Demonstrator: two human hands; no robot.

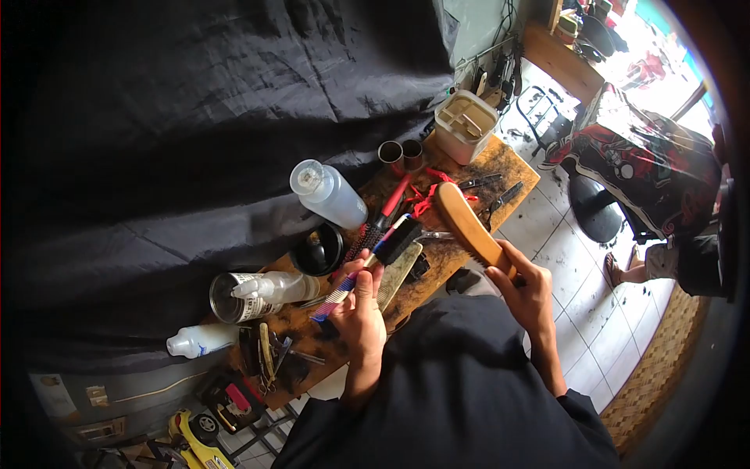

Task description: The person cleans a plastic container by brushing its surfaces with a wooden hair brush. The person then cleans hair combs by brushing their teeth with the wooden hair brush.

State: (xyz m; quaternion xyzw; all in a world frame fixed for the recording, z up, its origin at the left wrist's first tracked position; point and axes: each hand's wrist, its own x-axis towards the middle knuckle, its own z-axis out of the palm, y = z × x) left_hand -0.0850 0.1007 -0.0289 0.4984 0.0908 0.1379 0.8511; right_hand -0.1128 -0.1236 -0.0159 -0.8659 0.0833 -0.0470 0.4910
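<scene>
My left hand (363, 313) is closed round a black-bristled brush (398, 240) together with a striped comb (336, 297), above the wooden table (406, 301). To its right, my right hand (527, 289) grips the lower end of a curved wooden brush (469, 223), whose other end points up and left over the table. A red-handled round brush (394, 197) lies behind the left hand's items. Red clips (422, 205) and scissors (504, 197) rest near the wooden brush.
Along the table's far side stand a translucent bottle (332, 195), a black bowl (318, 250), a tin can (233, 297) and a white tub (466, 125). Dark cloth (234, 117) hangs behind. A person's sandalled foot (614, 270) is at right, near a stool (595, 207).
</scene>
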